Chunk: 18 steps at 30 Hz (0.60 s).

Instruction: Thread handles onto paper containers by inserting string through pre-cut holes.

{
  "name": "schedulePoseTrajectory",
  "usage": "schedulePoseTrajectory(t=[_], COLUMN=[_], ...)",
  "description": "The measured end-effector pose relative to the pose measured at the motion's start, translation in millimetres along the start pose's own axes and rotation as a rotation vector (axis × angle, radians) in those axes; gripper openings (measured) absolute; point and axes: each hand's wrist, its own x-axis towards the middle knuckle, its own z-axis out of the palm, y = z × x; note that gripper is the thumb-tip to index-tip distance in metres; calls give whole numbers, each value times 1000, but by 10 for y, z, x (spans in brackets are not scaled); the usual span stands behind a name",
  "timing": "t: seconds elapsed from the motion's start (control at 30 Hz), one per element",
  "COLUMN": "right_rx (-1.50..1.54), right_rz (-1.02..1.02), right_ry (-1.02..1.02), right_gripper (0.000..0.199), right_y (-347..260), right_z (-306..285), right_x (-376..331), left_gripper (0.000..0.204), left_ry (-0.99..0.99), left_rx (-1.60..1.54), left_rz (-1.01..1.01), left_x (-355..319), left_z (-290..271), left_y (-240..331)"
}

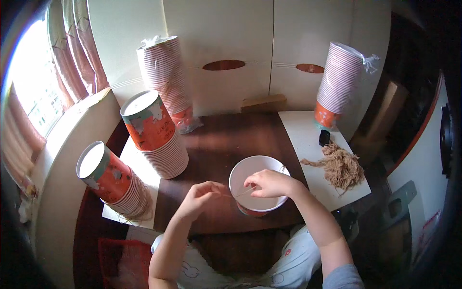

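Note:
A paper bucket (245, 167) with a white inside stands upright on the brown table in front of me. My right hand (270, 184) is over its opening, thumb and fingers pinched on a thin piece of twine (245, 191). The twine runs across to my left hand (204, 196), just left of the bucket, whose fingers are also closed on it. A light loop of twine (283, 169) shows at the bucket's far right rim. The near wall of the bucket is partly hidden by my right hand.
On the left are two stacks of orange-and-green buckets (155, 137) (114, 180). Plastic-wrapped stacks stand at the back left (166, 77) and back right (338, 79). A tangled twine bundle (342, 167) and a small black object (324, 138) lie on the right white board (301, 130).

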Motion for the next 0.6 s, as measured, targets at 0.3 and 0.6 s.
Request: schedulePoseTrajectory(t=[0.3,0.6], right_rx=[181,364], right_rz=[-143,-379], right_ry=[201,340], right_gripper=[12,7], right_y=[-263,-196], right_z=[-112,-19], right_x=[-24,55], left_gripper=[8,15], left_ry=[-52,-78], left_rx=[-410,-49], left_rz=[-26,18], left_x=[98,119], left_z=[116,350], left_y=[-63,-70])
